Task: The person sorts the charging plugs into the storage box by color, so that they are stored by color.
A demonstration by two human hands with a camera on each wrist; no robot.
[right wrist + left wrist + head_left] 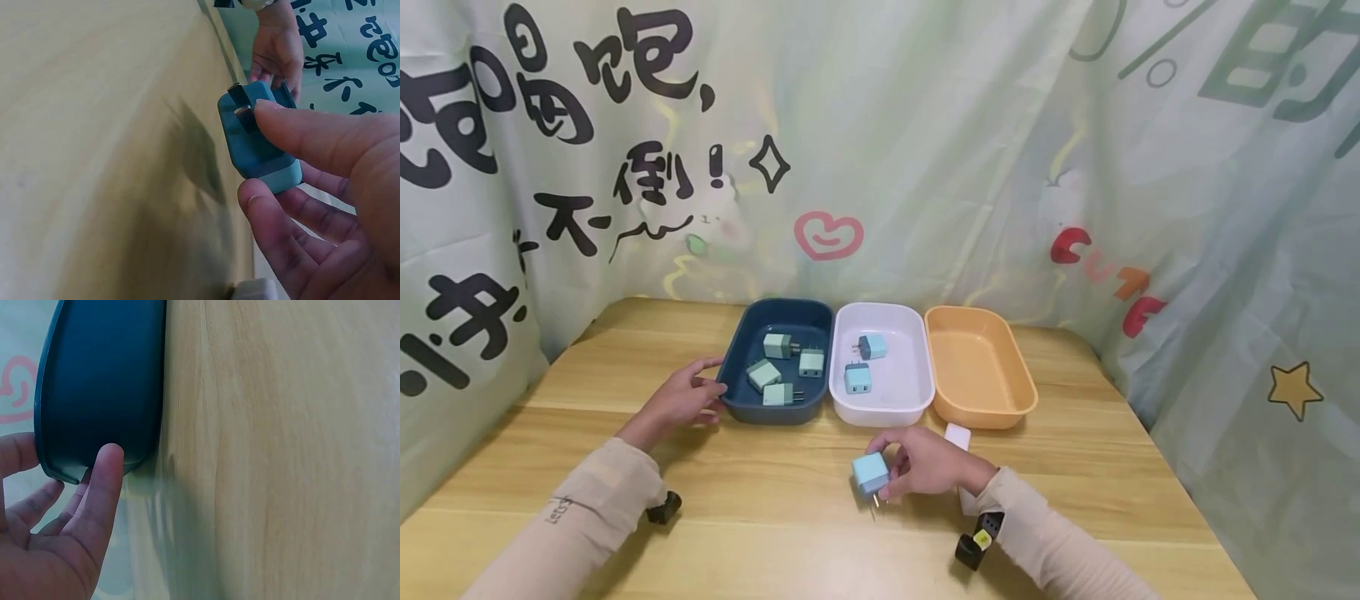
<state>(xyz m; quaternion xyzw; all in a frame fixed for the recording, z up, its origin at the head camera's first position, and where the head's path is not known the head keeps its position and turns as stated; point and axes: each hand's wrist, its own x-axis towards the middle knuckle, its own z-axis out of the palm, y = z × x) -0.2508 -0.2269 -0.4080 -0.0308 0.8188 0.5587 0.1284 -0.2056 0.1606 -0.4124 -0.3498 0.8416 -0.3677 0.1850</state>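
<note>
My right hand (928, 461) pinches a light-blue USB charger (870, 473) between thumb and fingers, over the table in front of the white tray (883, 412). Its metal prongs point down in the head view; in the right wrist view the prong side of the charger (253, 140) faces the camera. My left hand (683, 393) rests its fingertips on the left side of the dark blue tray (778, 414), with fingers fairly straight, one at the rim. Several pale green chargers (764, 375) lie in that tray. Two light-blue chargers (858, 378) lie in the white tray.
An orange tray (981, 367) stands at the right end of the row. A white object (957, 435) lies on the wooden table (760, 517), partly hidden behind my right hand. Printed cloth (925, 150) hangs around the table's back and sides.
</note>
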